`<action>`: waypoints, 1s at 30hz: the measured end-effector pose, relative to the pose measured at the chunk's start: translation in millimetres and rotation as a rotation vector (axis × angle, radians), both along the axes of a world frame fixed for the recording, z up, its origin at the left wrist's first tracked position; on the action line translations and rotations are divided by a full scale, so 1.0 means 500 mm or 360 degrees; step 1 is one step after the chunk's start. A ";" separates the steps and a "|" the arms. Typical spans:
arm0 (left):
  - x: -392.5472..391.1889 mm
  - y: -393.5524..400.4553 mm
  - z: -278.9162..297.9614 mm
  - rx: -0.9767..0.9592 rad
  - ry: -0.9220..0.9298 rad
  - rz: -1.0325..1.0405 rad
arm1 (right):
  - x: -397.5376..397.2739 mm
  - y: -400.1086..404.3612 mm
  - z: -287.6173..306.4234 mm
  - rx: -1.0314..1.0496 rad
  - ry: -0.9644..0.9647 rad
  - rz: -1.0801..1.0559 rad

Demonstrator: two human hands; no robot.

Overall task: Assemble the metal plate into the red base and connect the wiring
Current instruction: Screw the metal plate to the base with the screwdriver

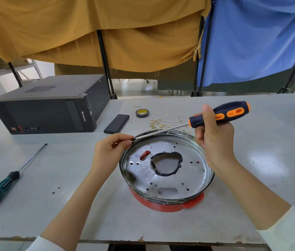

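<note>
Grey surface [251,142] carries round red plastic base [168,205], near front edge. Shiny round perforated metal plate [170,178] already seated inside base. Right hand [213,140] grips orange-and-navy-handled screwdriver [221,115]; left hand [110,151] pinches its tip at plate rim, likely loading screw. Fastening apparently pending. White brass-tipped wires [164,123] lie loose behind base, unconnected.
</note>
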State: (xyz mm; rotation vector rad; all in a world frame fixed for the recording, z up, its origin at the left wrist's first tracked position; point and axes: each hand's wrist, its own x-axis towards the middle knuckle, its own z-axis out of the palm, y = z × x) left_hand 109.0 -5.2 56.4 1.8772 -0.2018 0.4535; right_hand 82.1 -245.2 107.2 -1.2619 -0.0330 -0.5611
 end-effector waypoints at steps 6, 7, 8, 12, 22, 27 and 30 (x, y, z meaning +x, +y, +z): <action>0.002 0.019 0.002 0.0128 0.0062 -0.0055 | 0.009 -0.022 -0.011 -0.0214 -0.0011 0.0223; 0.003 0.022 0.004 0.0124 0.0067 -0.0061 | 0.010 -0.025 -0.010 -0.0209 -0.0016 0.0263; 0.003 0.025 0.005 0.0110 0.0065 -0.0052 | 0.011 -0.026 -0.010 -0.0190 -0.0022 0.0303; 0.001 0.027 0.010 0.0142 0.0027 -0.0055 | 0.012 -0.025 -0.006 -0.0192 -0.0063 0.0378; -0.013 0.010 -0.003 0.0244 -0.0059 -0.0049 | 0.010 -0.017 -0.009 -0.0333 0.0000 0.0151; -0.014 0.009 0.002 0.0289 -0.0058 -0.0139 | 0.009 -0.015 -0.007 -0.0252 0.0033 0.0127; -0.014 0.005 0.000 0.0079 0.0036 -0.0127 | 0.010 -0.011 0.003 -0.0280 0.0009 0.0107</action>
